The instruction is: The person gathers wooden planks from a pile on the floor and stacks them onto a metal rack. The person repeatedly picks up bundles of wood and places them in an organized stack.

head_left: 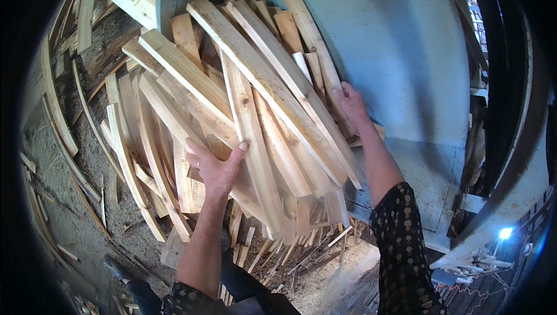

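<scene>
A thick bundle of pale sawn wooden boards point(272, 91) slants across the middle of the view, the pieces overlapping at different angles. My left hand point(214, 167) grips boards on the near left side, its thumb lying on top of one wide board point(252, 135). Part of its fingers is hidden by the wood. On the far right side, my right hand point(351, 103) is closed around the edge of a long board point(307, 22) at the bundle's outer side. The near ends of the boards look smeared by motion.
A blue-grey metal panel point(400, 54) rises behind and to the right of the bundle. More loose slats point(125, 164) stand and lie at the left. Offcuts and sawdust point(331, 280) cover the ground below. A bright lamp point(505, 233) shines at the lower right.
</scene>
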Motion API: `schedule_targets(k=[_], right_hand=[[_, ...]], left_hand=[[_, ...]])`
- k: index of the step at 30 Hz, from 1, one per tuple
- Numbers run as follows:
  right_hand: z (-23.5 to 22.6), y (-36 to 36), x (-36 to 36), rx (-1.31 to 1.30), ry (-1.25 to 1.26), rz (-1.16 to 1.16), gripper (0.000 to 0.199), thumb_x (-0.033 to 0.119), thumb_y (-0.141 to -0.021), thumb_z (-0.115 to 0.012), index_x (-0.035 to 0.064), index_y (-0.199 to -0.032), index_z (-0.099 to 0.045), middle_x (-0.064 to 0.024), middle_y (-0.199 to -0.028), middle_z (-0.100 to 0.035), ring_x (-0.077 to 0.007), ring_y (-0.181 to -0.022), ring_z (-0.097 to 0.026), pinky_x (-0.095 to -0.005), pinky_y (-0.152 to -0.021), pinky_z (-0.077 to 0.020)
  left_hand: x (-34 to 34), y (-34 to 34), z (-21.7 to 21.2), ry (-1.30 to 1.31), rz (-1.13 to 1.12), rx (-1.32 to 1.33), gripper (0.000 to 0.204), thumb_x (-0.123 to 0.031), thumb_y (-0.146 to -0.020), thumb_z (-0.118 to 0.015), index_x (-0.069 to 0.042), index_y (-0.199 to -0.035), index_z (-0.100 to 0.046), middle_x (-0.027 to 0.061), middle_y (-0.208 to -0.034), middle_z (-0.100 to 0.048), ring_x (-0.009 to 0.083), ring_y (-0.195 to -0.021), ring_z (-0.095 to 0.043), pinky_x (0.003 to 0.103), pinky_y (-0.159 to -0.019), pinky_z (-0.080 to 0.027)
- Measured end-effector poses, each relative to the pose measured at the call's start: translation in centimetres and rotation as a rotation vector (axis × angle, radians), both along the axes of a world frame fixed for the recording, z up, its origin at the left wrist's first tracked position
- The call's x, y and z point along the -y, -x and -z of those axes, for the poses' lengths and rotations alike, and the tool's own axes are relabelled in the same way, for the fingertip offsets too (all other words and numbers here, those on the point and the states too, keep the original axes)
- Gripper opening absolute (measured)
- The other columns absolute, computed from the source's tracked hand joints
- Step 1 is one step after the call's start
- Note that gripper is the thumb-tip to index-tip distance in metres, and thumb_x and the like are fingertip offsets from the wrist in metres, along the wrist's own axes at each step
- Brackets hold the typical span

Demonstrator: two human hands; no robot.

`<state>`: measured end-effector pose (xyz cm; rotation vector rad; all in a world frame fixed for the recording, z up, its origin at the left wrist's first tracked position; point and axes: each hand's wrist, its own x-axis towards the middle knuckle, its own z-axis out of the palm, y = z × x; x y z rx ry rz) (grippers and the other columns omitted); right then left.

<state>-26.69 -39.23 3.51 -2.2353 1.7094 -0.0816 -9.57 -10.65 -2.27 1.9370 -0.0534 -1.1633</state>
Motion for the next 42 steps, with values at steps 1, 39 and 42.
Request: schedule_targets(k=[1,39,42], right_hand=[[0.8,-0.1,0.1,0.002,-0.156,0.123,0.056,0.036,-0.078,-0.057,0.0009,-0.119,-0.046,-0.0214,-0.116,-0.05,-0.0302,-0.111,-0.046,-0.0357,-0.097,-0.032],[-4.7,1.2,-7.4,0.369,-0.958,0.059,0.093,0.044,-0.061,-0.07,0.0041,-0.133,-0.026,-0.0199,-0.126,-0.041,-0.0282,-0.116,-0.04,-0.0399,-0.099,-0.0302],[-5.2,-0.8,-11.8,0.413,-0.939,-0.025,0.104,0.035,-0.055,-0.076,0.0049,-0.135,-0.018,-0.0216,-0.127,-0.04,-0.0317,-0.119,-0.037,-0.0459,-0.1,-0.0291]], left_hand=[[0.0,0.2,0.2,-0.035,0.023,0.021,0.127,-0.054,-0.059,-0.072,0.004,-0.132,0.013,0.04,-0.131,0.01,0.047,-0.127,-0.001,0.044,-0.105,-0.013],[-1.5,3.6,-3.8,0.352,-0.251,-0.248,0.119,-0.054,-0.061,-0.07,-0.007,-0.136,0.009,0.0215,-0.141,0.01,0.0362,-0.13,-0.001,0.052,-0.105,-0.011],[-1.6,3.1,-3.1,0.353,-0.379,-0.337,0.111,-0.055,-0.066,-0.066,-0.015,-0.138,0.009,0.0216,-0.141,0.01,0.0377,-0.13,-0.006,0.052,-0.103,-0.013]])
